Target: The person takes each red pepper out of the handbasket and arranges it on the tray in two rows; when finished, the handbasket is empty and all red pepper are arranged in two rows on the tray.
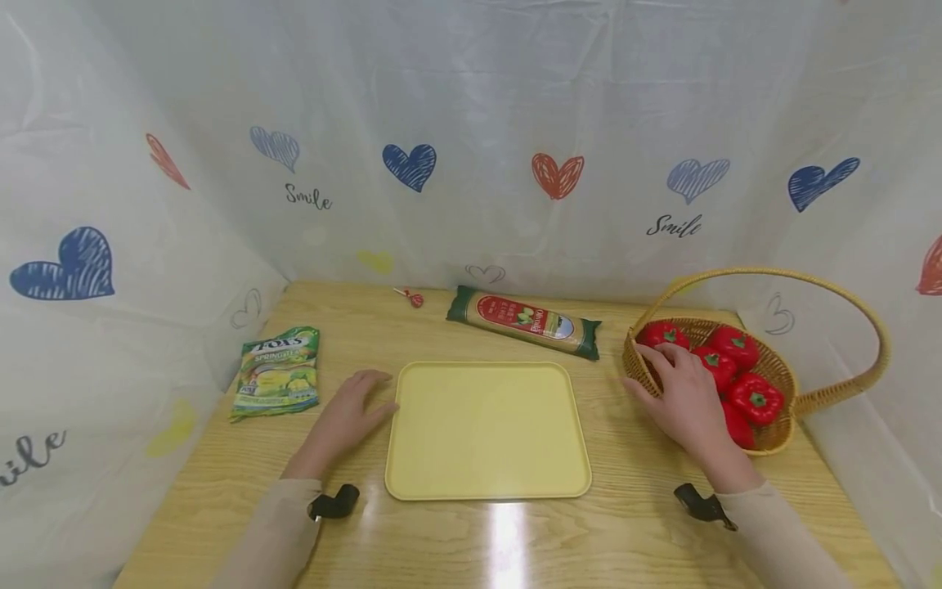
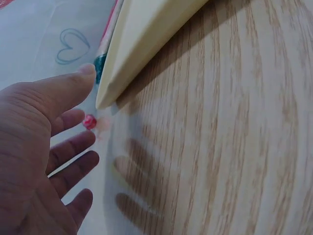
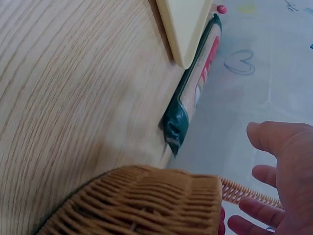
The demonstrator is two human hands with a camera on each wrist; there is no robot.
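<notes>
My left hand [image 1: 347, 424] is beside the left edge of a pale yellow tray [image 1: 489, 429], fingers spread and holding nothing. The left wrist view shows this hand [image 2: 44, 142] with its thumb near the tray's corner [image 2: 115, 83]. Over the near-left rim of a wicker basket [image 1: 789, 380] hovers my right hand [image 1: 684, 397], its fingers loosely bent. Several red bell peppers [image 1: 758, 398] lie in that basket. In the right wrist view, the right hand [image 3: 279, 181] has thumb and fingers apart above the basket's wall [image 3: 142, 200]; whether fingertips touch a pepper is hidden.
A long packet with green ends [image 1: 526, 321] lies behind the tray, apparently noodles. A red lollipop [image 1: 415, 299] is at the back. The green-yellow Fox's candy bag [image 1: 278, 373] lies at the left. The basket's tall handle [image 1: 876, 360] leans right. A heart-printed curtain [image 1: 471, 106] surrounds the table.
</notes>
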